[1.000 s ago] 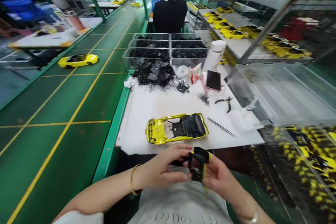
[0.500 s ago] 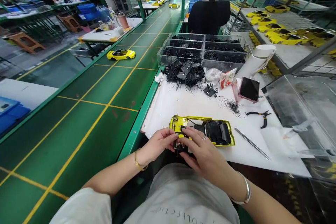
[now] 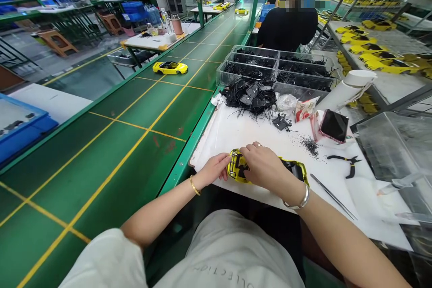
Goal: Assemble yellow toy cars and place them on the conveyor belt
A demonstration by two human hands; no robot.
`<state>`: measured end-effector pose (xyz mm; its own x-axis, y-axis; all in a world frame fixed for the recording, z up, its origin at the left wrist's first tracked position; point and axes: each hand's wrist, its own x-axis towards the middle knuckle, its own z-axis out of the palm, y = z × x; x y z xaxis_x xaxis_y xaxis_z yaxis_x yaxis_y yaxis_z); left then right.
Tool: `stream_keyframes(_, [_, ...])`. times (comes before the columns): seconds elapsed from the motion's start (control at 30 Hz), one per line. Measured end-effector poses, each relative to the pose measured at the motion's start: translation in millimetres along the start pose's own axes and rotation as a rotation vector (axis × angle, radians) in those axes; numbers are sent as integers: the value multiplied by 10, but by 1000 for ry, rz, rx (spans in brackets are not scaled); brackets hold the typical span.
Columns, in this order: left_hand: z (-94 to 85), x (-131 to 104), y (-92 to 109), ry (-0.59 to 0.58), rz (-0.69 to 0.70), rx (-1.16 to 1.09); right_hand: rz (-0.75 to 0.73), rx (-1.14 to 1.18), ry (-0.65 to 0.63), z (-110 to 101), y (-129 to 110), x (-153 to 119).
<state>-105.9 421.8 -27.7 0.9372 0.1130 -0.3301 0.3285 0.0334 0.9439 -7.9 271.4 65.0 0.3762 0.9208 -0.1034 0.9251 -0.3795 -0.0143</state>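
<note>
A yellow toy car body (image 3: 303,171) lies underside up on the white worktop, its hollow inside showing. My left hand (image 3: 216,168) pinches the body's left end between thumb and fingers. Over the middle of the body is my right hand (image 3: 263,164), its fingers curled down onto a black plastic part (image 3: 240,165) that sits inside the left end. The back of this hand hides much of the body and its fingertips. Tweezers (image 3: 332,195) and black-handled cutters (image 3: 347,160) lie to the right.
A green conveyor belt (image 3: 135,144) runs along the left, carrying a yellow toy car (image 3: 170,68). Black wired parts (image 3: 253,96) are heaped before a clear divided bin (image 3: 226,79). Black bits (image 3: 309,146), a phone (image 3: 334,125) and a white roll (image 3: 353,90) are nearby. A co-worker (image 3: 288,27) sits ahead.
The black part has gone from between my hands at the body's near edge into its left end. My right hand has moved up over the body; my left now grips its end.
</note>
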Motion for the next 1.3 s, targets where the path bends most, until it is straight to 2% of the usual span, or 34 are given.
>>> stream_keyframes(0.1, [16,-21,-29,6,18,-2,-55,-28,-40,-31,-83,70])
stream_keyframes(0.2, [0,-48,-19,-8,16,-14,-92,9,-23,3,-69,90])
stream_keyframes(0.4, [-2,-34,-33,-18,23,-46,-80,368,125,279,161,-45])
stream_keyframes(0.5, [2,-35,-54,-15,22,-69,-60,442,164,402,202,-104])
stream_keyframes(0.6, [0,-58,-75,-10,20,-90,-63,402,139,423,155,-96])
stream_keyframes(0.8, [19,-68,-84,1,13,-66,-49,262,1,314,7,19])
stream_keyframes(0.9, [9,-78,-44,11,-7,-74,-24,276,2,298,-33,-29])
stream_keyframes(0.97, [-34,-118,-3,-35,-37,-70,-24,301,67,323,-75,-167])
stream_keyframes(1.0, [-65,-147,17,-103,-65,-59,-22,312,123,351,-104,-273])
stream_keyframes(1.13, [-142,-257,66,-541,-302,-23,65,395,458,577,-271,-875])
stream_keyframes(1.17, [-128,-266,65,-599,-366,-27,132,440,542,656,-313,-1035])
stream_keyframes(1.23, [-53,-262,44,-576,-443,-38,327,555,652,822,-380,-1302])
stream_keyframes(1.3, [59,-240,9,-474,-451,-45,525,734,597,981,-414,-1455])
